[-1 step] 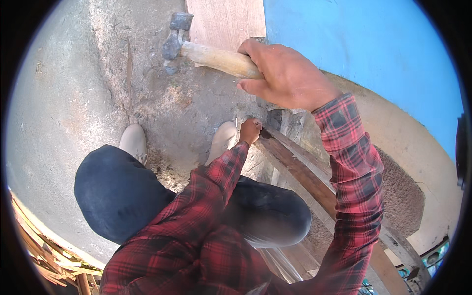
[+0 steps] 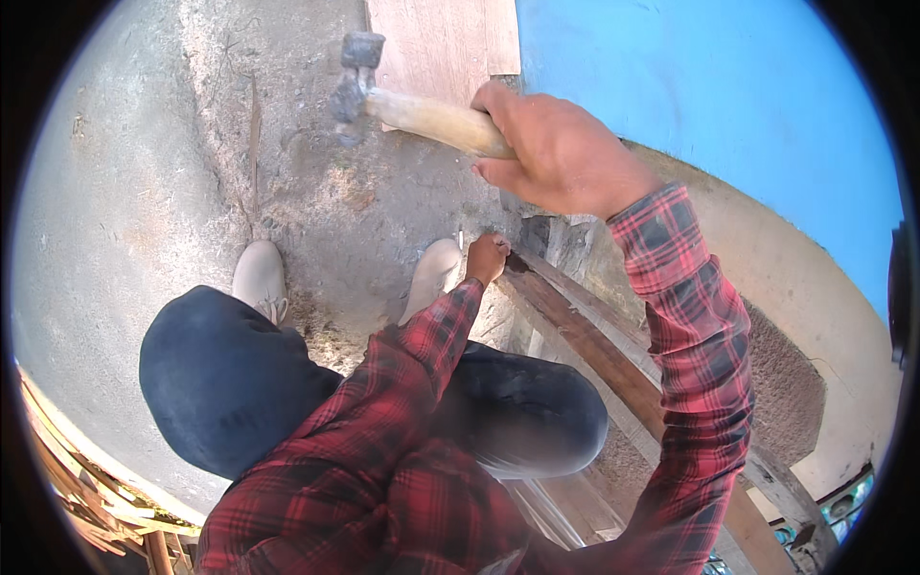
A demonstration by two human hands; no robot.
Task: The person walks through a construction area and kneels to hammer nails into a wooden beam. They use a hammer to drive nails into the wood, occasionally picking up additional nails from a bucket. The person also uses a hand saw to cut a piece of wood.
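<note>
My right hand (image 2: 565,153) is wrapped round the pale wooden handle of a hammer (image 2: 436,120), held raised above the ground. The hammer's grey metal head points left and is slightly blurred. Lower down, my left hand (image 2: 488,257) is closed at the far end of a long brown wooden beam (image 2: 594,340). What its fingers grip is too small and partly hidden to make out. A short thin pale piece (image 2: 461,238) shows just left of this hand.
My shoes (image 2: 259,273) stand on rough concrete ground (image 2: 134,211). A flat wooden board (image 2: 431,43) lies beyond the hammer, beside a blue wall (image 2: 690,77). Split wood strips (image 2: 77,479) are heaped at the lower left. A red-brown rough patch (image 2: 781,383) lies right of my right sleeve.
The hammer has shifted slightly right and a little downward with my right hand. My left hand stays at the end of the beam.
</note>
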